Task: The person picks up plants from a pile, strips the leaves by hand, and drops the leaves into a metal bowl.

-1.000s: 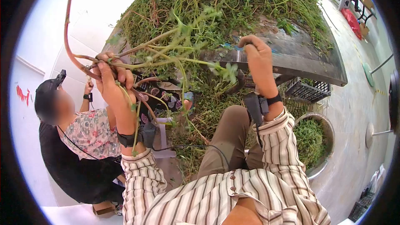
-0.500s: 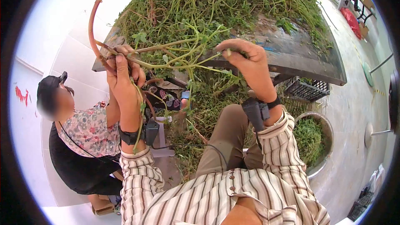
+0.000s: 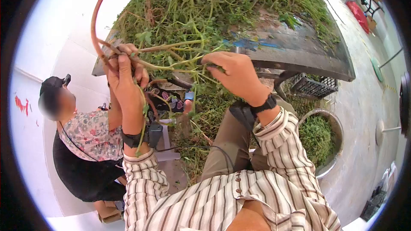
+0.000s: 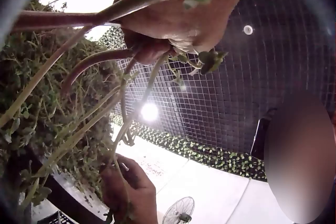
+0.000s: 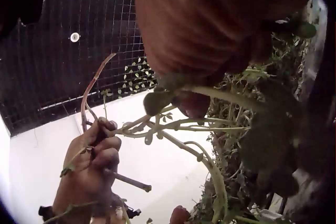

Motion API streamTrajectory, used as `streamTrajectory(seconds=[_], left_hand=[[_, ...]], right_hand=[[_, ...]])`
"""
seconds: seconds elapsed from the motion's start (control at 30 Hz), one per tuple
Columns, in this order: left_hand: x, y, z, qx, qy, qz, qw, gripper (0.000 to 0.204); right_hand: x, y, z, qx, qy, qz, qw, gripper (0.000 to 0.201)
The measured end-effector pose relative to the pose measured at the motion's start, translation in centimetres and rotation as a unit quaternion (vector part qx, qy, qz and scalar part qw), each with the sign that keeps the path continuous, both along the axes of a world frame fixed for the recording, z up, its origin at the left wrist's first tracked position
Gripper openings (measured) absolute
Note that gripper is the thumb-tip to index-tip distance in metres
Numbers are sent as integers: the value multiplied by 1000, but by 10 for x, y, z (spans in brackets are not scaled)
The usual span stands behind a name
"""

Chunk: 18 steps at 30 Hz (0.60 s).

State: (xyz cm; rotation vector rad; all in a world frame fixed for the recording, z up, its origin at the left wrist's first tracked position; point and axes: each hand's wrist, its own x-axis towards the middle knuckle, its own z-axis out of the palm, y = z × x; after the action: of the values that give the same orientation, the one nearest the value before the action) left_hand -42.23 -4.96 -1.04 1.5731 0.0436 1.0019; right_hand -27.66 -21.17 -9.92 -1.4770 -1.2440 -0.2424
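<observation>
My left hand (image 3: 127,77) grips a bunch of long plant stems, thumb pressed across them. One thick reddish stem (image 3: 95,21) curves up and away from the hand at the left. From the same grip, green side branches (image 3: 171,63) with small leaves reach right. At their leafy ends is my right hand (image 3: 239,76), its fingers bent to the thumb and pinching a green shoot. In the right wrist view a pale green stem (image 5: 228,97) runs from under those fingers. A thin trailing stem (image 3: 143,109) hangs along my left wrist.
A large heap of cut greens (image 3: 222,4) covers much of the dark table (image 3: 299,55). Beneath are a black crate (image 3: 314,86) and scattered greens on the floor. A round tub (image 3: 338,145) of greens stands at right. Another person (image 3: 92,132) is at left.
My right hand has moved left onto the branch ends and now pinches there. The left hand, still holding the stems, shifted slightly right and then stayed. The reddish stem swung right with it.
</observation>
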Motion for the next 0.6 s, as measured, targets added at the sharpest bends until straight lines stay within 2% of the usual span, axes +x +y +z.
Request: streamTrajectory(seconds=[0.07, 0.1, 0.17, 0.23, 0.27, 0.33, 0.37, 0.43, 0.47, 0.5, 0.57, 0.6], left_hand=[[0, 2, -8, -70, 0, 85, 994, 16], [-2, 4, -9, -55, 20, 94, 994, 17], [-4, 11, -10, -1, 26, 67, 997, 18], [-3, 9, -9, -11, 28, 91, 995, 17], [-1, 12, -11, -6, 1, 61, 998, 17], [-1, 12, -12, -5, 3, 44, 999, 17], [-1, 11, -9, -2, 3, 43, 999, 17], [1, 10, -4, 15, -13, 64, 998, 20], [-4, 12, -4, 5, 18, 122, 992, 21], [-10, 16, -4, -5, 46, 186, 982, 22], [-6, 10, -9, -5, 18, 158, 987, 23], [-7, 8, -12, -15, 22, 136, 990, 20]], right_hand=[[-2, 1, -6, -6, -54, -20, 998, 17], [-3, 3, -10, -27, -49, -26, 998, 15], [-5, 5, -12, -54, -31, -46, 997, 19], [-6, 8, -15, -64, 26, -62, 996, 19], [-4, 7, -16, -68, 30, -77, 994, 19], [0, 8, -17, 18, 132, -73, 988, 18], [7, 5, -18, 18, 131, -77, 988, 18], [23, -3, -19, 69, 347, -10, 935, 17], [25, -8, -15, 106, 408, 11, 907, 15], [25, -14, -10, 126, 466, 77, 873, 14], [23, -21, -4, 151, 544, 163, 809, 17], [23, -22, 3, 135, 535, 149, 821, 16]])
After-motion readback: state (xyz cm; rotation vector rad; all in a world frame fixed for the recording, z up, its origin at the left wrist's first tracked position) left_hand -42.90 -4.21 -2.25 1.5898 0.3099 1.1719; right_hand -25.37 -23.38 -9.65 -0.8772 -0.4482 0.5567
